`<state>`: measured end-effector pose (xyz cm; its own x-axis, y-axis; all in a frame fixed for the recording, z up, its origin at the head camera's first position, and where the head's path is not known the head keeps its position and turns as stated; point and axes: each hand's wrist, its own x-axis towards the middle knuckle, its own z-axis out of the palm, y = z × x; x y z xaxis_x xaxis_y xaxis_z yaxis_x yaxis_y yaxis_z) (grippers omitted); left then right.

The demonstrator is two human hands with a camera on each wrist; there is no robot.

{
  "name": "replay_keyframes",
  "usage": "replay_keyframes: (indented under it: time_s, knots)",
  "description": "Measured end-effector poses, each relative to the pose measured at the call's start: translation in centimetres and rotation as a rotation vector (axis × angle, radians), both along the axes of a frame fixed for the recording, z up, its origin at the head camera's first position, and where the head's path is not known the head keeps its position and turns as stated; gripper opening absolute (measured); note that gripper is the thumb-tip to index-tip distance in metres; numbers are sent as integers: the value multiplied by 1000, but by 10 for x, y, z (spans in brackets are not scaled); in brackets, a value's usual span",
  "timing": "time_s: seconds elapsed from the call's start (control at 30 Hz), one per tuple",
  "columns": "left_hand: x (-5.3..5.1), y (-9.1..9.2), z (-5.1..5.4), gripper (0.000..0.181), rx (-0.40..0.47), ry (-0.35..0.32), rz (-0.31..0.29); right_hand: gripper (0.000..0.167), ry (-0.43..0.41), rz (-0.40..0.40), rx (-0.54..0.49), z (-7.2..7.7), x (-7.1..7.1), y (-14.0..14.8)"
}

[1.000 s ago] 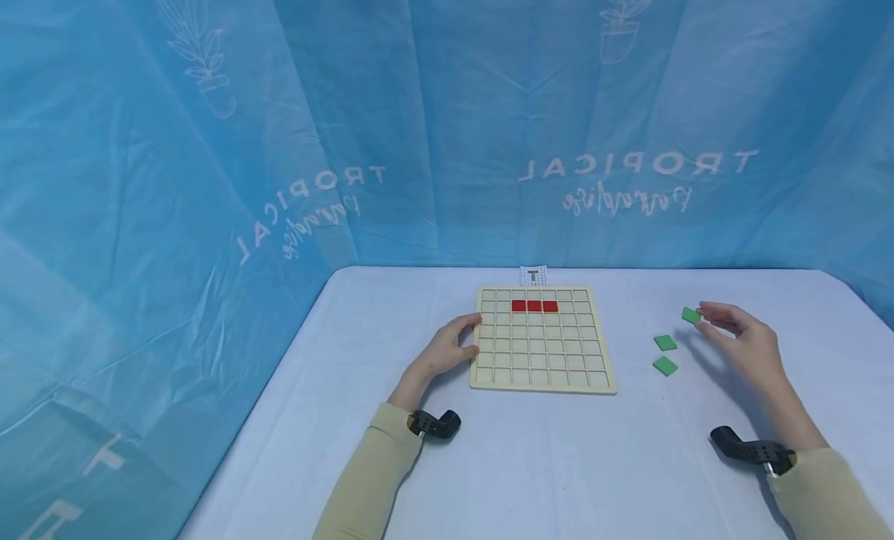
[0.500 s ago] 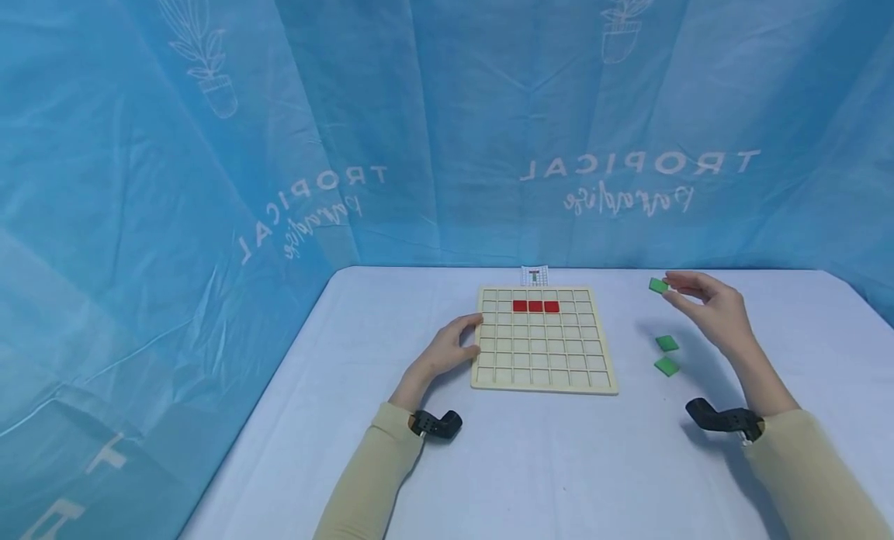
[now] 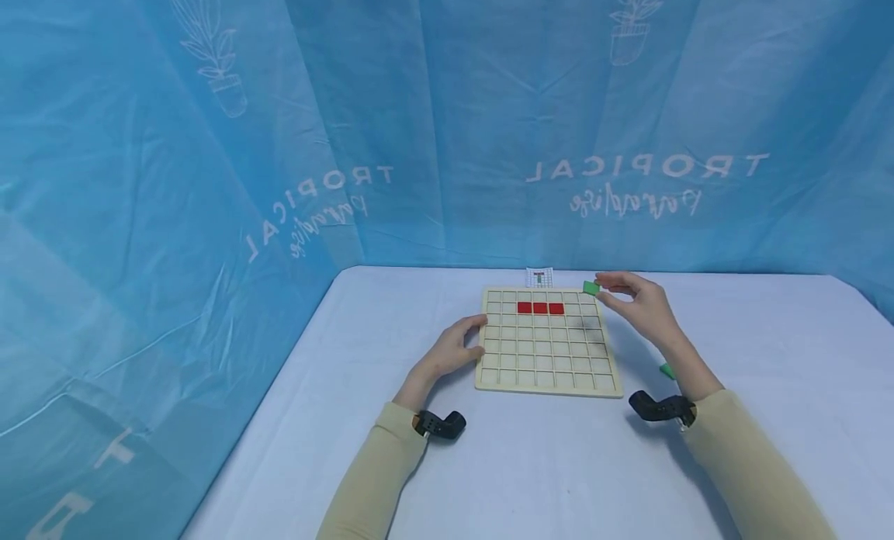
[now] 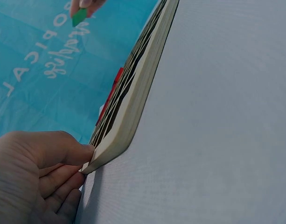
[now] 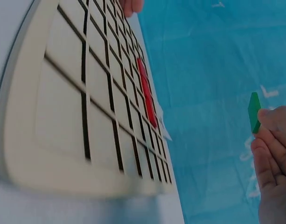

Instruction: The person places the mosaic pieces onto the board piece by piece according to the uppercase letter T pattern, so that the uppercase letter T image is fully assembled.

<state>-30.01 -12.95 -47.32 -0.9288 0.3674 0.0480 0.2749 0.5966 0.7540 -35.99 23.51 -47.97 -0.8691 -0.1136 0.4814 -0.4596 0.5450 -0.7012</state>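
Observation:
A cream grid board [image 3: 548, 392] lies on the white table, with three red tiles [image 3: 540, 309] side by side in its second row from the far edge. My left hand [image 3: 447, 354] grips the board's left edge between thumb and fingers; the left wrist view shows the thumb [image 4: 63, 148] on the rim. Pinched between the thumb and fingers of my right hand [image 3: 646, 311] is a green tile [image 3: 591, 288], held above the board's far right corner. In the right wrist view the green tile [image 5: 254, 112] hangs clear of the board.
Partly hidden by my right forearm, a green tile [image 3: 667, 371] lies right of the board. A small printed card [image 3: 539, 277] sits behind the board's far edge. Blue curtain [image 3: 475, 121] with white lettering rises behind the table [image 3: 517, 478] and at its left.
My right hand has carried the green tile leftward from the table's right side to over the board. My left hand keeps its hold on the edge. The view has shifted slightly.

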Motion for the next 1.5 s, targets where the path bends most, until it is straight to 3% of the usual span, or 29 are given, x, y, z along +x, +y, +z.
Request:
replay_keyframes:
  time_s: [0.17, 0.27, 0.33, 0.53, 0.6, 0.73, 0.87, 1.23, 1.5]
  knots:
    - [0, 0, 0, 62, -7, -1, 4, 38, -48, 48, -57, 45, 36, -43]
    - [0, 0, 1, 62, -10, 2, 2, 37, -52, 59, -51, 51, 38, -55]
    - [1, 0, 1, 62, -5, 5, -2, 38, -48, 54, -40, 43, 32, -59]
    - [1, 0, 1, 62, -4, 5, 1, 43, -4, 91, -45, 3, -5, -55]
    - [1, 0, 0, 62, -8, 8, 0, 42, -17, 103, -74, 6, -4, -58]
    - [1, 0, 0, 62, -8, 13, -4, 37, -92, 118, -132, 28, 15, -70]
    - [1, 0, 0, 62, -4, 15, -4, 32, -148, 119, -115, 38, 25, -78]
    - [0, 1, 1, 62, -10, 12, -11, 32, -229, 188, -77, 22, 25, -86]
    - [0, 0, 0, 62, 1, 9, -10, 29, -240, 169, 13, 6, 23, -89]
